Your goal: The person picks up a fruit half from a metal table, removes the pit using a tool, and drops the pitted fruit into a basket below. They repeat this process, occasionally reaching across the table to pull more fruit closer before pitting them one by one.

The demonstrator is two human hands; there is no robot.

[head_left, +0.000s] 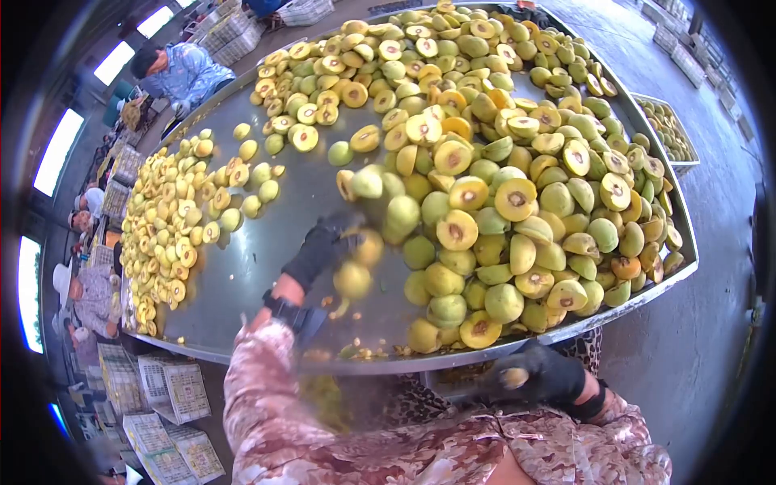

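Note:
My left hand [322, 246], in a black glove and smeared by motion, reaches over the metal table [267, 299]. Two yellow fruits [352, 279] are blurred right beside its fingers. To its right lies a big heap of green-yellow fruit [517, 200], many cut in half with brown centres showing. Below the table's near edge, my right hand [543, 376] is closed, also black-gloved. A small tan, rounded end [513, 377] shows at its fingers; I cannot tell what it belongs to.
A second pile of halved fruit [174, 234] covers the table's left end. Raised rims edge the table. A crate of fruit [664, 129] stands beyond the right side, and white crates [174, 388] stack at lower left. A person in blue [187, 73] works across the table; others sit at far left.

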